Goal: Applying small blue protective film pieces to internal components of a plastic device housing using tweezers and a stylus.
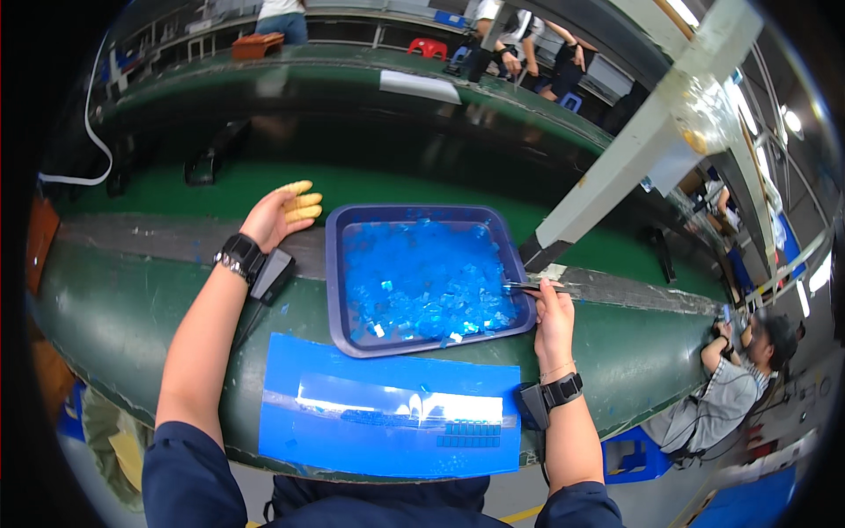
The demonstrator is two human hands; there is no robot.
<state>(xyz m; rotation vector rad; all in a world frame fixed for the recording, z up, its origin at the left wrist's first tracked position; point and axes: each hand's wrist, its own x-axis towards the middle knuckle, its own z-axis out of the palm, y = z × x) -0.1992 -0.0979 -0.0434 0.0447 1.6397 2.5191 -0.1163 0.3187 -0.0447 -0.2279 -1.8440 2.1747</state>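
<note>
right hand grip: right hand (553,319) pinches dark tweezers (531,286) between thumb and fingers, clamped on them; tips point left over the tray's right rim
tweezers tips: at the edge of the blue pieces; cannot tell if they hold one
left hand: left hand (280,214) rests on the green belt just left of the tray, fingers loosely spread, holding nothing; yellow finger cots (302,201) on the fingertips
tray: dark blue tray (333,273), rectangular, sits on the belt between both hands, centre of view
contents: heap of small translucent blue pieces (421,280) fills the tray
sheet: blue sheet (290,414) lies near the person, just below the tray; rows of small blue pieces (471,431) lined up on its right part, glare across the middle
wrists: black wristband (239,255) on left wrist, black watch (563,390) on right
surface: green conveyor belt (132,308), worn
others: seated person (735,378) lower right, more people at the far top
</note>
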